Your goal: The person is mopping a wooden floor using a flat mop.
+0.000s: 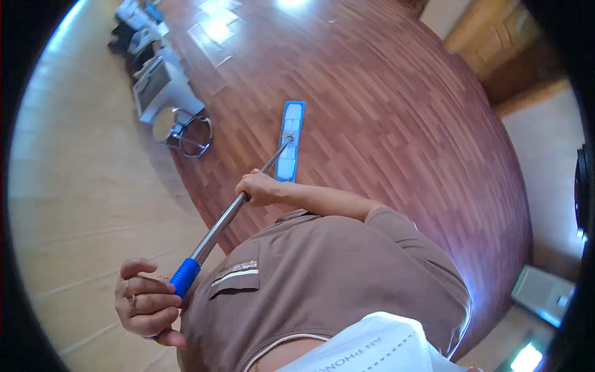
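A flat mop runs diagonally down from my hands, with a shiny metal pole (218,232) and a blue grip (185,277) at its top end. My left hand (147,304), with rings on it, has its fingers curled at the end of the blue grip. Farther down, my right hand (260,188) is closed around the metal pole, its forearm crossing in front of my brown shirt (347,273). The long mop head (287,168), blue-edged with a white and light-blue top, lies flat on the floor ahead of me.
Reddish wood-plank floor (384,118) spreads ahead and right. Along the pale left wall (93,198) stand a round stool with metal legs (197,136) and white equipment (176,90). A wooden door (489,37) is at far right, a grey box (540,294) at near right.
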{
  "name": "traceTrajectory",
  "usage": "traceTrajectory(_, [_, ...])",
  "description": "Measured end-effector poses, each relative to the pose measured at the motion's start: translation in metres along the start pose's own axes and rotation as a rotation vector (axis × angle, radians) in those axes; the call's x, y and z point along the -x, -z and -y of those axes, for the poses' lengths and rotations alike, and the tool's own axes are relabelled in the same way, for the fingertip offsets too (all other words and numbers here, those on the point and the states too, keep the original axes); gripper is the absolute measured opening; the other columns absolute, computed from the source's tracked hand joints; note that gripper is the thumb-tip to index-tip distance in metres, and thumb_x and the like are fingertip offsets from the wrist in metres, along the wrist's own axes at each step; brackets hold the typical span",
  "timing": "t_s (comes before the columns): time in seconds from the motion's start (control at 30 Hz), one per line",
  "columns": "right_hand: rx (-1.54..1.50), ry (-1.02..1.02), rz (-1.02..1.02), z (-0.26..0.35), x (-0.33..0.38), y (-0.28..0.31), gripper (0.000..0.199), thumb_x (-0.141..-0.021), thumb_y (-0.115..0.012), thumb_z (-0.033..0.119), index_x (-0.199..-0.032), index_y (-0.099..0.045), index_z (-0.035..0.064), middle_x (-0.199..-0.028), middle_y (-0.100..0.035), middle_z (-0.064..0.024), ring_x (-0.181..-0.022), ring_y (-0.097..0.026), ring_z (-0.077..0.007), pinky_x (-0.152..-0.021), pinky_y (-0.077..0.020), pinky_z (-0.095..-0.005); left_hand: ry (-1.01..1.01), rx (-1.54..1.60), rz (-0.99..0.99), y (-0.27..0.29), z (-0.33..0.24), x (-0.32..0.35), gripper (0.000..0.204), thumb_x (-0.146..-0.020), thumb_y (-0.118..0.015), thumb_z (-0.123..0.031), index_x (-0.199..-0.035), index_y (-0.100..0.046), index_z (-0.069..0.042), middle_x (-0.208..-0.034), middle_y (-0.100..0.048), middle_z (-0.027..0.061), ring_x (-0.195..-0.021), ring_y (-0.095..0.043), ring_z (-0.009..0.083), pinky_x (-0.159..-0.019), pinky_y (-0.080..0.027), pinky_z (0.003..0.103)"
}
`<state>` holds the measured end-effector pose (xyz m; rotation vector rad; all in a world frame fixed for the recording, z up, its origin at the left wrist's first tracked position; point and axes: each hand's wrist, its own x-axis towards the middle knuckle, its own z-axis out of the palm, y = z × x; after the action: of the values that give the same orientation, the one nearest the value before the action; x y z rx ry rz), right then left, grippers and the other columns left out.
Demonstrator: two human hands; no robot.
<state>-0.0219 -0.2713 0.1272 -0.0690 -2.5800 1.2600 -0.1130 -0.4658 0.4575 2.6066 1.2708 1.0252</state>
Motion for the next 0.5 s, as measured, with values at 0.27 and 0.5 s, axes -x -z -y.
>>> traceTrajectory(0.27, [0.294,-0.351,-0.463,-0.038,0.106,0.064,0.003,-0.065,-0.066,0.018,-0.067,-0.065,0.0158,-0.07,-0.064,-0.0071,-0.077,-0.063,-0.0291,-0.069,-0.0471,-0.0446,-0.191,0.29,-0.086,-0.066,0.051,-0.062,0.038,-0.086,-0.061,-0.047,-0.071,-0.057,-0.013,-0.062,-0.06,0.0,-0.057,-0.057,0.0169,-0.077,-0.045,0.047])
traceTrajectory(0.5, [0.348,-0.622,-0.777,-0.026,0.231,0.09,0.002,-0.063,-0.061,0.016,-0.064,-0.06,0.0145,-0.069,-0.063,-0.0106,-0.075,-0.063,-0.0329,-0.067,-0.0464,-0.0484,-0.419,0.481,0.251,-0.119,0.054,-0.141,0.023,-0.081,-0.067,-0.032,-0.077,-0.063,-0.01,-0.071,-0.065,0.0028,-0.069,-0.062,0.021,-0.077,-0.047,0.048])
